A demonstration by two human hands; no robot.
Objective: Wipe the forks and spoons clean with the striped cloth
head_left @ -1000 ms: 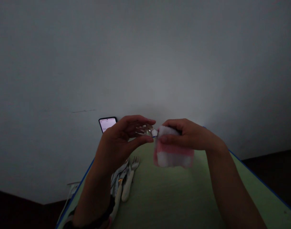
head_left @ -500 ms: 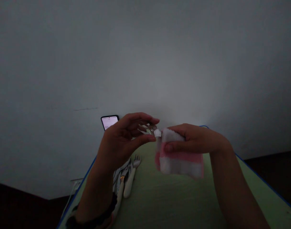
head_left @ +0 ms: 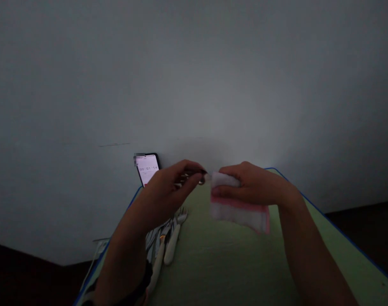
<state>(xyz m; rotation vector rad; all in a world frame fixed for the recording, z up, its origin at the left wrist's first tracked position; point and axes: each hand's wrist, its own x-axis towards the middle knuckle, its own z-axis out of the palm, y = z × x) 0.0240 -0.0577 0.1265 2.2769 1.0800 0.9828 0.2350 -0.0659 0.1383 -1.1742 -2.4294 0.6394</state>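
Observation:
My left hand (head_left: 168,187) is closed, with thumb and fingers pinching the metal head of a fork (head_left: 207,177). The fork's tines lie mostly hidden among those fingers. My right hand (head_left: 256,182) grips a folded white and pink cloth (head_left: 238,212), thumb on the near side. The cloth is wrapped about the fork's handle, which it hides, and its loose end hangs down to the right. Both hands are held above the green tabletop (head_left: 219,259), almost meeting at the fork's neck.
Left on the table, partly behind my left forearm, lie several pieces of cutlery, including a white-handled fork (head_left: 178,233). A phone (head_left: 147,168) showing a timer leans on the wall (head_left: 213,85) at the back. Blue edging runs round the table.
My left fingers have closed onto the fork head, which stood visible between spread fingertips before. My right hand and the cloth have shifted slightly left. More of the phone screen shows.

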